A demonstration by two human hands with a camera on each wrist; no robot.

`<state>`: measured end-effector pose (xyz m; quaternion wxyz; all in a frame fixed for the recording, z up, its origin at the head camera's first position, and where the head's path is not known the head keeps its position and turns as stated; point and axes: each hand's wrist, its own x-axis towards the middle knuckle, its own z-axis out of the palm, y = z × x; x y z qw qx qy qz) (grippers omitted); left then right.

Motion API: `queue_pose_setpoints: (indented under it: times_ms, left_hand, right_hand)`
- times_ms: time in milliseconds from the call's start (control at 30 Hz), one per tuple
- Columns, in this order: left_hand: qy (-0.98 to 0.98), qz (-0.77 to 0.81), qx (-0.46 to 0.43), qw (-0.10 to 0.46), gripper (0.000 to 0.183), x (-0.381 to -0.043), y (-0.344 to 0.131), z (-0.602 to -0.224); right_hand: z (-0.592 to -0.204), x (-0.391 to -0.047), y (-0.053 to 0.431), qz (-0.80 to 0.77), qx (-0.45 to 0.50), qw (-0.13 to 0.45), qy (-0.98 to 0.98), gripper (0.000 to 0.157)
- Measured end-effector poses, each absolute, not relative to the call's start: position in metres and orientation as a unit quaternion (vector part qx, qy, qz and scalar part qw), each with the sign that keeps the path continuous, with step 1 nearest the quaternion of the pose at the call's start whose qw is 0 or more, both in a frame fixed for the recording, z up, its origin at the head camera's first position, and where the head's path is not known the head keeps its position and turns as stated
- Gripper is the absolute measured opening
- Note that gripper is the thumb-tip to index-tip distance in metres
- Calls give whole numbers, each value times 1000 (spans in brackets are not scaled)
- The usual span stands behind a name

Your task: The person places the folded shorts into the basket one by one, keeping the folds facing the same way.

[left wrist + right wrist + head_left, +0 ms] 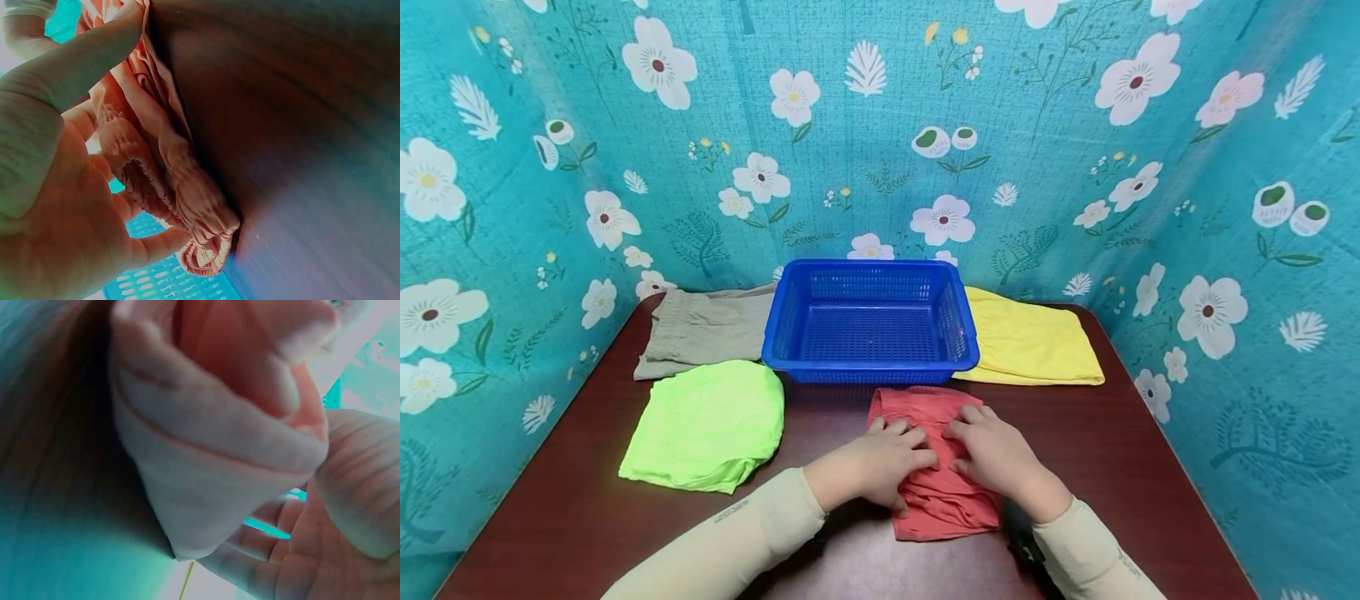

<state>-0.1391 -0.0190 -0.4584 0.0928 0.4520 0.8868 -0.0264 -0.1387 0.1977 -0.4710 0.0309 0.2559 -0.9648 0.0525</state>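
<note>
A folded red garment [951, 512] lies on the table in front of the basket, its cloth wrinkled toward the near end. My left hand [889, 462] rests on its left side, fingers spread over the cloth. On its right side lies my right hand [1000, 454], fingertips touching the top. In the left wrist view the garment's gathered elastic edge [203, 212] shows beside the palm, with the thumb against the cloth. The right wrist view shows a folded layer with a stitched seam [194, 447] close by the right palm and fingers.
A blue plastic basket [871, 367] stands at the back middle of the dark table [1150, 500]. Left of it lie a folded grey garment [707, 325] and a bright green garment [703, 425]. A folded yellow garment [1037, 342] lies to its right. Flowered teal curtains [865, 150] surround the table.
</note>
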Motion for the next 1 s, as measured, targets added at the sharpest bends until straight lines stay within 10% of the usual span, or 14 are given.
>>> queue_pose_setpoints:
  times_ms: [1000]
  left_hand:
    - [897,-18,430,97,72,-138,-55,-460]
  right_hand:
    - [-473,-145,162,52,289,58,-954,35]
